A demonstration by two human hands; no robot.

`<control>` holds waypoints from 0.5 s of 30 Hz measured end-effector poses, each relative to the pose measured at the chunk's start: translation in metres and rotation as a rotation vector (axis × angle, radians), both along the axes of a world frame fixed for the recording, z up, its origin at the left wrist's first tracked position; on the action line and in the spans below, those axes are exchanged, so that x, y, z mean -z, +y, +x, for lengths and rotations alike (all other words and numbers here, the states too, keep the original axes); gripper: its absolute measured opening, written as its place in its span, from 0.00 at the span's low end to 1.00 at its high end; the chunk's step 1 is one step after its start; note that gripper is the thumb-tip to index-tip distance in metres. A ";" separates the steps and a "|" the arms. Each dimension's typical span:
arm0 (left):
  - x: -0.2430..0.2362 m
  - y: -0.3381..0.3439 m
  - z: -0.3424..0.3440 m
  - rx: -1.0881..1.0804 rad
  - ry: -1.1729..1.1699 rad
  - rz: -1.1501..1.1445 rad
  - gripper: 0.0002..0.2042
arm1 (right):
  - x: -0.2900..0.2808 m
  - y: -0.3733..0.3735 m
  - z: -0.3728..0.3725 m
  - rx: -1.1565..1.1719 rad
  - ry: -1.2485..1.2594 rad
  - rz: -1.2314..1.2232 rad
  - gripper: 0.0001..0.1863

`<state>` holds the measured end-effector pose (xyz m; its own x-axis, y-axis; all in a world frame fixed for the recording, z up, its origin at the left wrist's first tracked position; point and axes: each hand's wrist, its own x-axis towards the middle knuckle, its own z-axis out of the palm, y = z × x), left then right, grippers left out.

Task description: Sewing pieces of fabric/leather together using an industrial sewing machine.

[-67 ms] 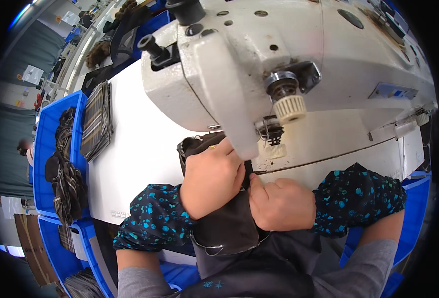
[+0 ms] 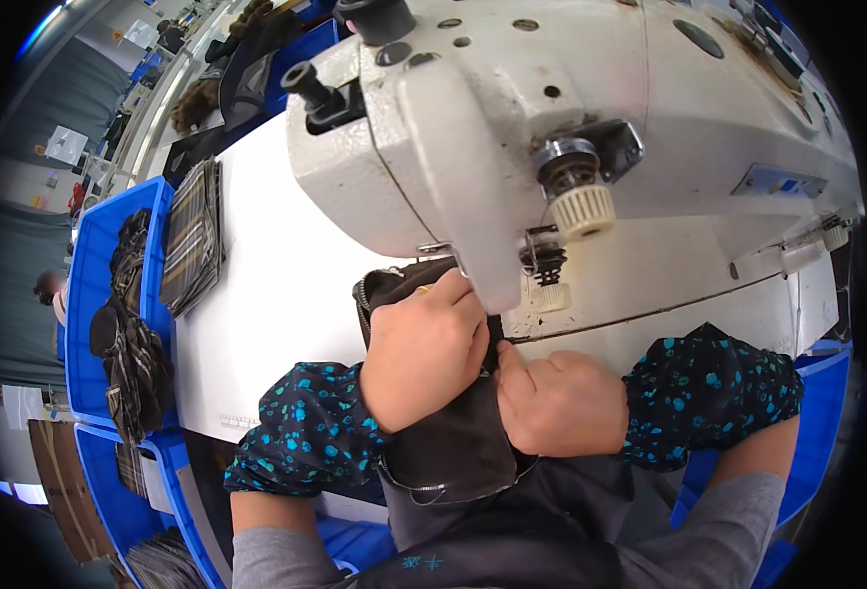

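Observation:
A black fabric piece with a zipper point(image 2: 448, 447) lies on the white table under the head of a white industrial sewing machine point(image 2: 551, 128). My left hand point(image 2: 423, 348) presses down on the fabric's upper part, fingers curled close to the needle area, which the machine head hides. On the right side of the fabric my right hand point(image 2: 561, 402) grips its edge, thumb pointing toward the needle. Both forearms wear dark sleeve covers with turquoise dots.
Blue bins point(image 2: 95, 294) at the left hold dark and plaid fabric pieces point(image 2: 193, 240). The white table point(image 2: 257, 304) spreads between bins and machine. More blue bins point(image 2: 816, 432) sit at the lower right. Other workstations and a person's head show far left.

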<state>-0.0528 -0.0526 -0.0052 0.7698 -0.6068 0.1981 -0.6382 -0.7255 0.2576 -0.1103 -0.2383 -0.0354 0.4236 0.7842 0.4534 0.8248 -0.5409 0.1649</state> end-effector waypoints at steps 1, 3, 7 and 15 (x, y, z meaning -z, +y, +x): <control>-0.001 -0.001 0.000 -0.008 0.012 -0.006 0.12 | 0.000 0.000 0.000 -0.004 0.001 0.001 0.14; -0.001 -0.002 0.002 -0.016 0.024 -0.014 0.12 | 0.000 -0.001 0.000 0.008 0.011 0.017 0.13; 0.000 -0.002 0.009 -0.019 -0.050 -0.015 0.12 | 0.008 0.001 0.008 0.096 -0.053 0.056 0.12; -0.013 0.010 0.010 -0.033 0.049 0.035 0.14 | 0.002 0.004 0.005 0.062 -0.056 0.082 0.09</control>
<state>-0.0425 -0.0423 0.0074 0.7979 -0.5866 0.1386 -0.6008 -0.7552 0.2621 -0.1054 -0.2340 -0.0371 0.4418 0.7168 0.5395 0.7802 -0.6039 0.1634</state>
